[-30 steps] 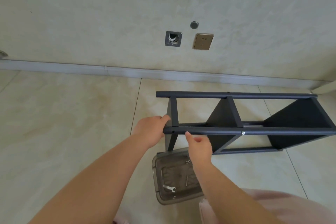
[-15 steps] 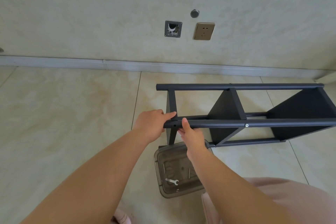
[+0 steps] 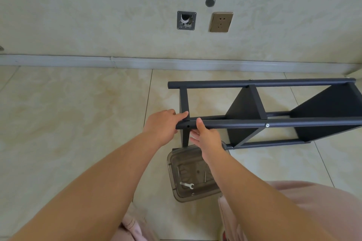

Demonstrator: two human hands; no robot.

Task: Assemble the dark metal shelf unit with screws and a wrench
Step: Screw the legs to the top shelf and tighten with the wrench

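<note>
The shelf unit lies on its side on the floor, near the wall, running off to the right. Just before its left end sits a tray — the wrench lies in it. Both hands meet the unit's near rail at its left end: left hand at the tip, right hand just beside it.

Single head cam, looking fwd & down from close above at floor w/ wall beyond.
</note>
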